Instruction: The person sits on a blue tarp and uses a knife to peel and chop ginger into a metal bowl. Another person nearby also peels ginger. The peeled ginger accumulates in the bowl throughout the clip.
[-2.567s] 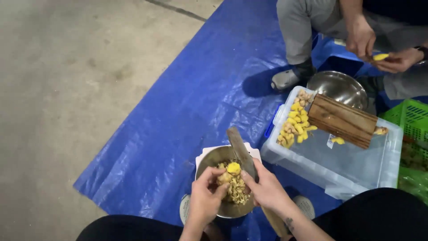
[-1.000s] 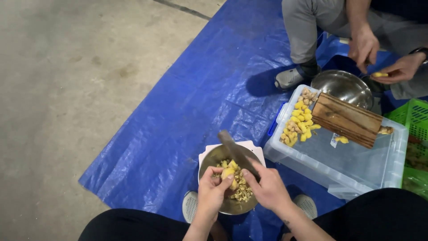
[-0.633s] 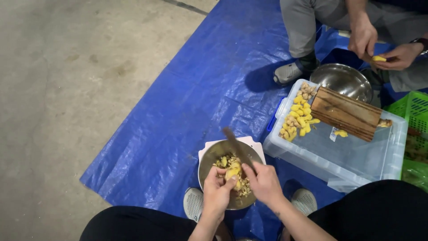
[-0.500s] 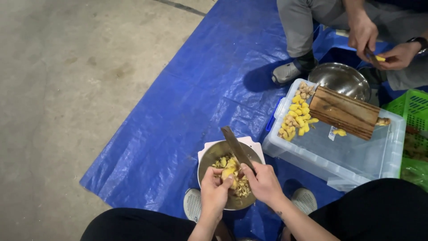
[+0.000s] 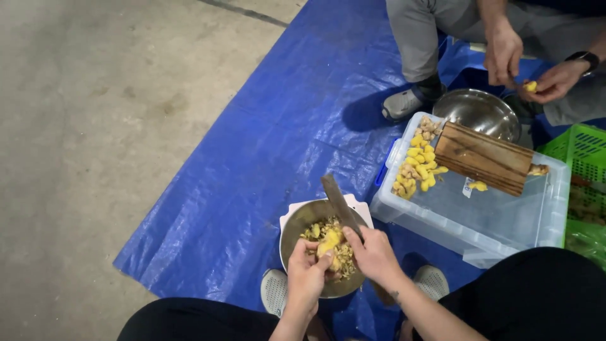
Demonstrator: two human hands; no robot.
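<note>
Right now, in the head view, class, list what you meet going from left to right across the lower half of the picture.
Bare concrete floor → blue tarp → left hand holding a yellow piece over the metal bowl → right hand with the knife → clear plastic box → green crate.

- Two steel bowls — one near (image 5: 295,237), one far (image 5: 476,113)
- One knife (image 5: 339,205)
- One wooden board (image 5: 483,157)
- One clear lidded bin (image 5: 467,218)
- One green crate (image 5: 584,155)
- Four hands — two near, two opposite
</note>
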